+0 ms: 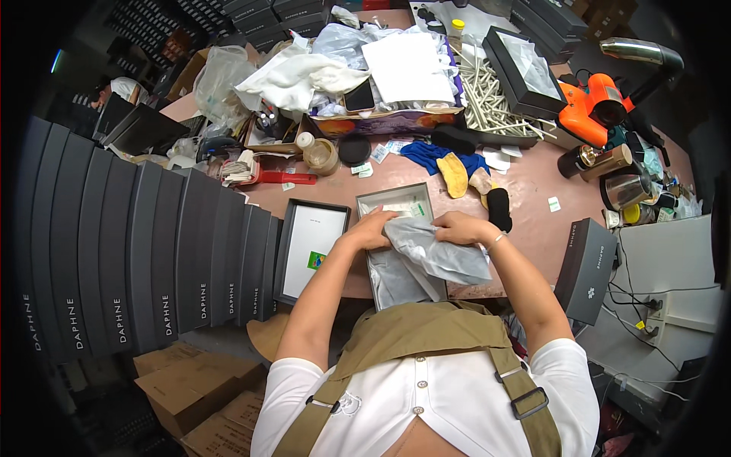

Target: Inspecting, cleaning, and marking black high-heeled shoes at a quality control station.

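Note:
A grey shoe box (367, 204) stands open in front of me, with a small printed packet (418, 209) and grey-white wrapping paper (394, 280) in it. Over its right side lies a bundle in thin grey-white wrapping (445, 259), whose contents I cannot see. My right hand (461, 228) pinches the bundle's upper edge, fingers closed. At the bundle's left end, my left hand (371, 231) has its fingers curled against the wrapping, partly over the box. Just left of the box sits a dark-rimmed tray or lid (283, 263) with a white inside and a green card (316, 260).
Dark shoe boxes (194, 244) stand in a long row at left; another (585, 266) stands at right. Behind are a yellow pad (454, 177), a blue cloth (420, 154), a jar (323, 157), white sticks (487, 95) and an orange heat-gun-like tool (590, 107).

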{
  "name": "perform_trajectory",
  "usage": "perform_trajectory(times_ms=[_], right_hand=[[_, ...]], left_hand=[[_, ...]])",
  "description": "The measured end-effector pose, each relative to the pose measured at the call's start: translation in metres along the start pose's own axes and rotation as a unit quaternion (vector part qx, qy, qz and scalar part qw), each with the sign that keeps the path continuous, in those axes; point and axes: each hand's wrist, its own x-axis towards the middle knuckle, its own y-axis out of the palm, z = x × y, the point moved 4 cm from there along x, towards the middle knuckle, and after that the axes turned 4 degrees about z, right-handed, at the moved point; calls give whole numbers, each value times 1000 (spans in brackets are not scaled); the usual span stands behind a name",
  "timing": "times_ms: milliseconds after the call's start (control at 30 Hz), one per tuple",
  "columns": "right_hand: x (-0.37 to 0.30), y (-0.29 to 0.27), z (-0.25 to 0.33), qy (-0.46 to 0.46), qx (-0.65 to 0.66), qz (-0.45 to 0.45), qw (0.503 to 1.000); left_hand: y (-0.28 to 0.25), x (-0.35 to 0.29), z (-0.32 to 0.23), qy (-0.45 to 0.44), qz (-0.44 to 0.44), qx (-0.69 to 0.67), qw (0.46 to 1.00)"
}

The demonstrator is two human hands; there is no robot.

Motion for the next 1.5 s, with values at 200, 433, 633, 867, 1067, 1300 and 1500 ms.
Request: perform_trajectory(times_ms=[200,433,633,867,1067,1300,1500], right_hand=[[-65,5,8,-60,349,-214,911],[-25,54,83,-143,229,-509,818],[-18,45,90,-65,471,-218,853],[-36,120,143,-147,-207,0,967],[-93,-14,124,-195,85,-321,923],[-78,14,76,-103,397,-119,904],[-91,30,34,-66,341,-434,831]], left_hand=[[-1,-65,-27,45,-378,-209,901],[68,-91,-85,79,-155,-811,559],[52,-117,-50,150,-144,-795,570],[70,-120,2,125,-209,-803,544],[40,-168,35,133,-100,-613,772],[27,-196,72,-40,-235,-526,817],[-26,-230,89,-90,-599,209,768]])
